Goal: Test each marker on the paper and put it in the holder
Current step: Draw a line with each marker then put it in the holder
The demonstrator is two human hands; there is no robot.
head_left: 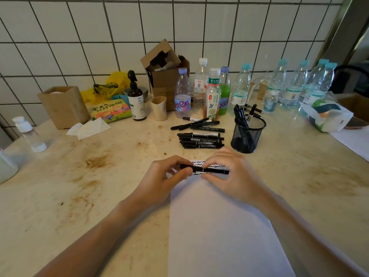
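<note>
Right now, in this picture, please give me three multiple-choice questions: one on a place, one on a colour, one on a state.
1. Where does the mesh holder stand?
A. right of the loose markers
B. left of the cardboard box
C. on the paper

2. What colour are the test marks on the paper?
A. red
B. black
C. green

3. How is the marker over the paper held?
A. by the left hand alone
B. it lies untouched
C. by both hands, level

Answers:
1 A: the loose markers lie to its left.
2 B: the squiggles are black.
3 C: the left hand and the right hand each have a grip on it.
</note>
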